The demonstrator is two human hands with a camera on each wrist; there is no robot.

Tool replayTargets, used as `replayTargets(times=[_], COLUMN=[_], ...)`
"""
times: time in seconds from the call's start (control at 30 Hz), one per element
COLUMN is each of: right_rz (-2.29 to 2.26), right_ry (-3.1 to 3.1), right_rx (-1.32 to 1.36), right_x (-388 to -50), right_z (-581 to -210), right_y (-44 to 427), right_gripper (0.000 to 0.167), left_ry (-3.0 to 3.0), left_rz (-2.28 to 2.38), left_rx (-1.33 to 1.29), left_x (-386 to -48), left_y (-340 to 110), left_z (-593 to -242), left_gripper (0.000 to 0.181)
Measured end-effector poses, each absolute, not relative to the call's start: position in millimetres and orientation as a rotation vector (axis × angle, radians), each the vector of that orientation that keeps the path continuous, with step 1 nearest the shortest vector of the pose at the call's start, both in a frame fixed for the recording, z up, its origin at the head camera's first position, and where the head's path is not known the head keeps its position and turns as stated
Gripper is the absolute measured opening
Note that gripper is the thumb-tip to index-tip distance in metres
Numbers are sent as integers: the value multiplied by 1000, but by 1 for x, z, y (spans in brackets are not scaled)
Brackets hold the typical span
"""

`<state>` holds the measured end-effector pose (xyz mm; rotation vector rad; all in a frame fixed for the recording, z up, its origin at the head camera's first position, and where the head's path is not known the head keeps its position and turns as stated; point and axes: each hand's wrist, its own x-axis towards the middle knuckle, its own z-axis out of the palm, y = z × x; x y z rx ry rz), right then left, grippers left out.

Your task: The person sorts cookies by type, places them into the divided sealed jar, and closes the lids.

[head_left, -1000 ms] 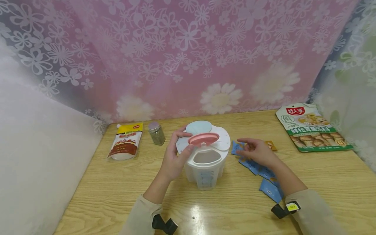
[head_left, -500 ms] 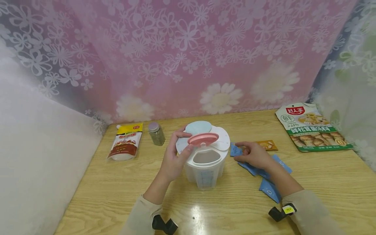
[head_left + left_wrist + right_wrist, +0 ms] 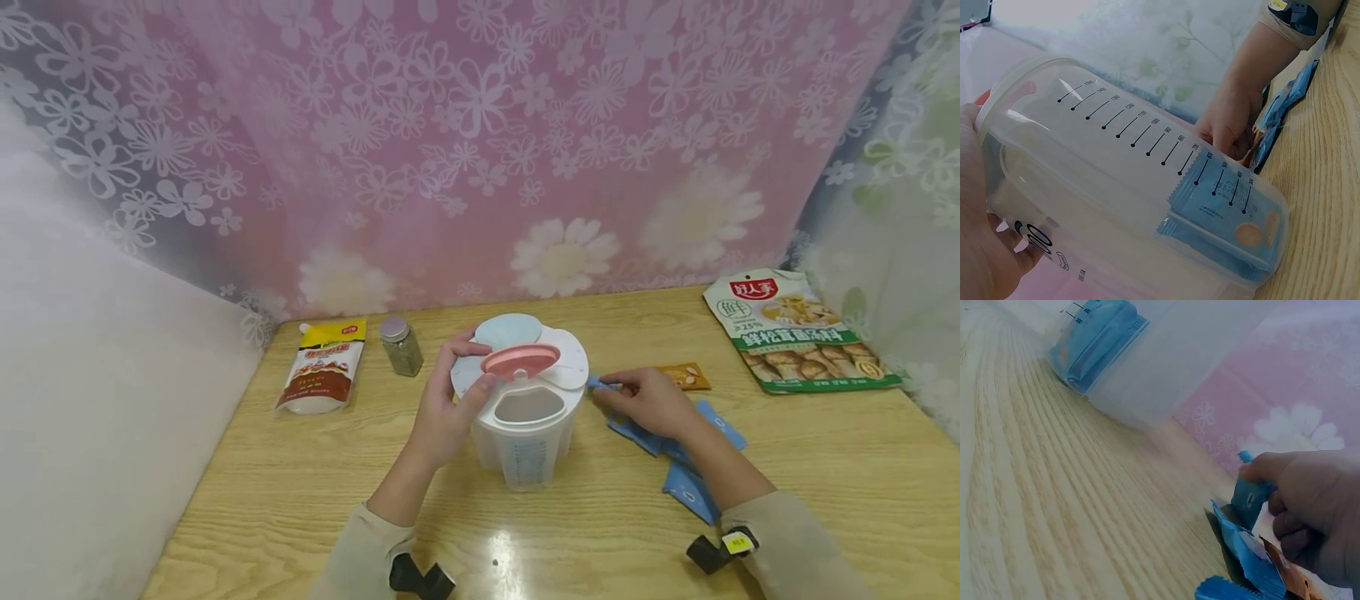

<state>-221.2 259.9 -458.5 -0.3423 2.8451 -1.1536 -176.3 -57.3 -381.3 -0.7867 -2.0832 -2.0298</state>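
Note:
A clear container [image 3: 527, 454] with a white lid stands on the table; its pink flap [image 3: 521, 361] is raised beside an opening. My left hand [image 3: 447, 408] grips the lid's left side, thumb by the pink flap. Blue packets [image 3: 1222, 219] lie inside the container's bottom, as the left wrist view shows. Just right of the container, my right hand [image 3: 651, 403] pinches a small blue packet [image 3: 1249, 499] between thumb and fingers. More blue packets [image 3: 688, 492] lie under and beside that hand and forearm.
An orange packet [image 3: 684, 376] lies behind the right hand. At the back right is a large mushroom-print bag [image 3: 802, 337]. A white, yellow and brown pouch [image 3: 322, 367] and a small jar [image 3: 402, 347] stand at the back left.
The right hand has closed on the blue packet beside the container and tilted it up from the table. It also moved slightly, uncovering the orange packet. The left hand keeps its hold.

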Motion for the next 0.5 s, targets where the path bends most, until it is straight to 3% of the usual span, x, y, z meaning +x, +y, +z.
replayTargets(times=[0.2,0.5], right_rz=[-1263,-1320], right_ry=[2932,2854], right_rx=[-378,-379], right_x=[-217,-216], right_z=[-453,-440], right_y=[262,263], right_gripper=[25,35], left_ry=[-2083,-2097], left_rz=[-2018,-2010], left_rx=[-785,-770], left_x=[-176,-176], left_y=[-57,-57], left_z=[-383,-382], left_gripper=[37,36])
